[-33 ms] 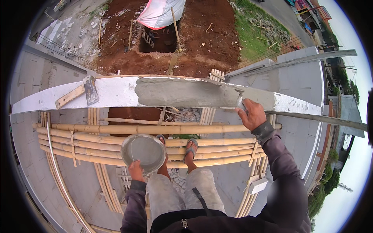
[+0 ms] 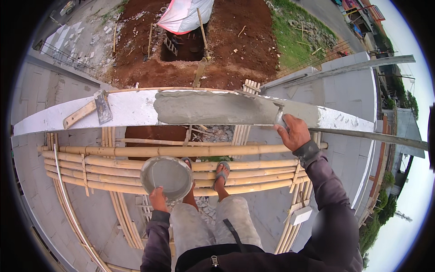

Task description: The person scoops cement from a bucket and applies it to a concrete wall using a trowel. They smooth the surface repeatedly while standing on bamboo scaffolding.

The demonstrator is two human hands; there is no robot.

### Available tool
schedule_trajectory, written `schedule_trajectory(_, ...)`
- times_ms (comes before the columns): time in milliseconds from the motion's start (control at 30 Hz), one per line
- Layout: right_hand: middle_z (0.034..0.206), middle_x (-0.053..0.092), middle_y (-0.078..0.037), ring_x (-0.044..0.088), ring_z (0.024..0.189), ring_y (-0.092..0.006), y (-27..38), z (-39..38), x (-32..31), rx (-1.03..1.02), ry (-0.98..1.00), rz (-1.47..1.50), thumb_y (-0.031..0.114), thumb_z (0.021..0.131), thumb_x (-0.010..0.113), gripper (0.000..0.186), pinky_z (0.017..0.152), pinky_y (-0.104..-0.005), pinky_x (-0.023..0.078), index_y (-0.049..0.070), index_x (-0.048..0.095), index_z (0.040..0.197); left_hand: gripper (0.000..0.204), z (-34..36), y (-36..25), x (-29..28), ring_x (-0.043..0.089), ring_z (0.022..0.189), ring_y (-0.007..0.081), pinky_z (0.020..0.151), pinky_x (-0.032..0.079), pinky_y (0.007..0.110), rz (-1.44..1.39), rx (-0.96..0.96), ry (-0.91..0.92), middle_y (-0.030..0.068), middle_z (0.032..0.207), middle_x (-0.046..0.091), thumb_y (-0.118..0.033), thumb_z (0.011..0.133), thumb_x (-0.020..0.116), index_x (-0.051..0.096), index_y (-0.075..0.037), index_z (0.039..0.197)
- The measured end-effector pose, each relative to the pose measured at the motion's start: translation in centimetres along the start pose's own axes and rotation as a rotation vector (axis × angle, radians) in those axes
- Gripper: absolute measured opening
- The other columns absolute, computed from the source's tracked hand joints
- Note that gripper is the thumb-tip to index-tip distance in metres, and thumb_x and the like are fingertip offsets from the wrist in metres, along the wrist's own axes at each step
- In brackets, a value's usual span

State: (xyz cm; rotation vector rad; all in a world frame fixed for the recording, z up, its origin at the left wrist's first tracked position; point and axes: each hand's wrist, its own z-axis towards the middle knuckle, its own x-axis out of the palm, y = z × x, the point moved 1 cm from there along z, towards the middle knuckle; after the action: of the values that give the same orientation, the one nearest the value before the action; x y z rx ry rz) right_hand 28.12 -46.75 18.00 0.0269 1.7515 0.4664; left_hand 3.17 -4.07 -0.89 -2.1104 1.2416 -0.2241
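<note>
My right hand (image 2: 295,133) is closed round the handle of a trowel (image 2: 280,114), which rests at the right part of a strip of wet grey mortar (image 2: 204,108). That strip is spread along the middle of a white block wall top (image 2: 136,109). The trowel's blade is mostly hidden against the mortar. Low on the left, my left hand (image 2: 158,199) grips the near rim of a round bucket (image 2: 186,192) with smooth grey mortar (image 2: 171,174) inside. A wooden-handled tool with a flat, mortar-smeared metal blade (image 2: 103,108) lies on the wall's left part.
My sandalled feet (image 2: 221,173) stand on bamboo poles (image 2: 253,176) lashed as scaffolding. Grey block walls (image 2: 344,95) rise on both sides. Beyond the wall lies red soil (image 2: 244,45) with a dug pit (image 2: 186,50) under a pale sheet (image 2: 188,16). A white block (image 2: 301,216) hangs near the right poles.
</note>
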Motion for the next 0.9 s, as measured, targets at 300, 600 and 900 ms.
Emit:
schedule_trajectory(300, 0.074, 0.055, -0.017, 0.056, 0.067, -0.0405, -5.0, -2.6, -0.8, 0.070, -0.026, -0.058, 0.027, 0.084, 0.061, 0.027, 0.057, -0.0482, 0.043, 0.003, 0.048, 0.083, 0.020, 0.7, 0.6, 4.1, 0.034, 0.045, 0.0084, 0.045, 0.033, 0.026, -0.002, 0.013, 0.009, -0.0035, 0.052, 0.036, -0.017, 0.081, 0.058, 0.052, -0.009, 0.064)
schedule_trajectory(600, 0.086, 0.055, -0.019, 0.059, 0.072, -0.0396, -3.9, -5.9, -4.1, 0.205, -0.068, -0.159, 0.018, 0.081, 0.057, 0.021, 0.061, -0.0484, 0.048, 0.001, 0.050, 0.092, 0.021, -0.1, 1.1, 6.1, 0.036, 0.044, 0.0104, 0.043, 0.034, 0.029, 0.068, 0.098, 0.051, -0.0011, 0.053, 0.038, -0.020, 0.082, 0.057, 0.053, -0.007, 0.065)
schedule_trajectory(900, 0.085, 0.067, -0.019, 0.067, 0.082, -0.0345, -3.3, 3.3, -3.2, 0.302, 0.413, -0.577, 0.008, 0.077, 0.056, 0.016, 0.072, -0.0412, 0.055, 0.001, 0.068, 0.084, 0.020, 0.0, 2.1, 6.3, 0.039, 0.045, 0.0109, 0.044, 0.036, 0.028, 0.005, 0.046, 0.054, -0.0003, 0.054, 0.041, -0.020, 0.082, 0.057, 0.057, -0.004, 0.070)
